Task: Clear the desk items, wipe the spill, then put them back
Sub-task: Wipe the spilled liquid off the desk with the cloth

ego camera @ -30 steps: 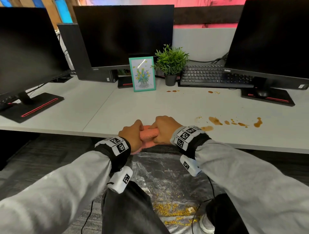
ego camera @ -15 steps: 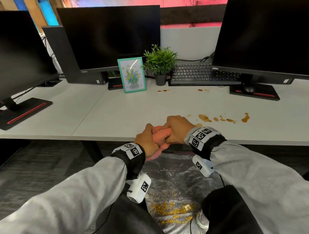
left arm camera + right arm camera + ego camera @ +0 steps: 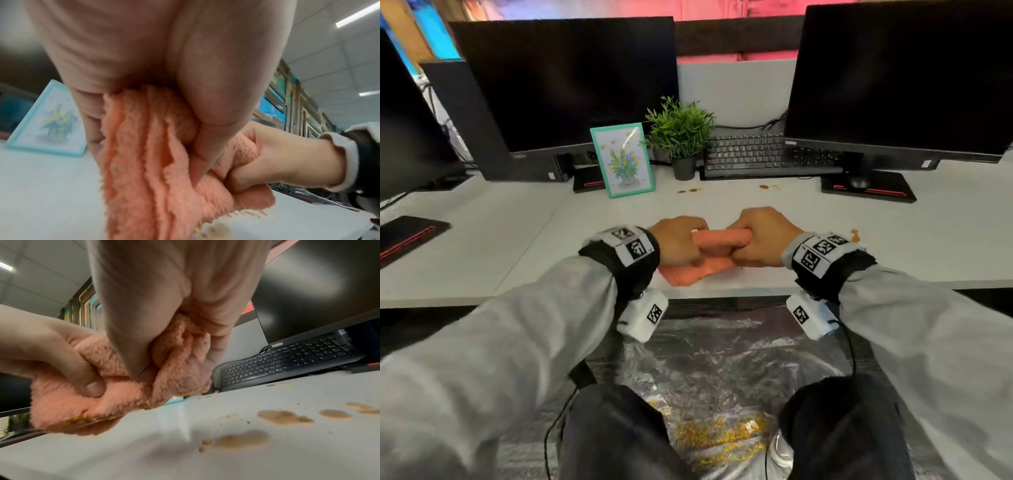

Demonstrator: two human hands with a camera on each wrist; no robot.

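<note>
An orange fleecy cloth point(image 3: 717, 240) is bunched between both hands just above the white desk point(image 3: 524, 240) near its front edge. My left hand point(image 3: 681, 241) grips its left part, fingers curled round the folds point(image 3: 144, 146). My right hand point(image 3: 755, 236) grips the right end point(image 3: 180, 356). Yellow crumbs cling to the cloth's lower edge point(image 3: 86, 416). Brown spill patches point(image 3: 283, 417) lie on the desk to the right of my hands, with smaller spots point(image 3: 690, 190) farther back. A teal picture frame point(image 3: 622, 161), a small potted plant point(image 3: 681, 137) and a black keyboard point(image 3: 763, 154) stand at the back.
Three dark monitors point(image 3: 571, 82) line the back and left, with a mouse point(image 3: 859, 183) on the right stand's base. Under the desk edge a clear plastic sheet point(image 3: 722, 363) covers the floor, strewn with yellow crumbs point(image 3: 722, 435). My knees flank it.
Both hands have lifted the cloth from below the desk's front edge up and forward over the desktop. The cloth now stretches wider between the hands.
</note>
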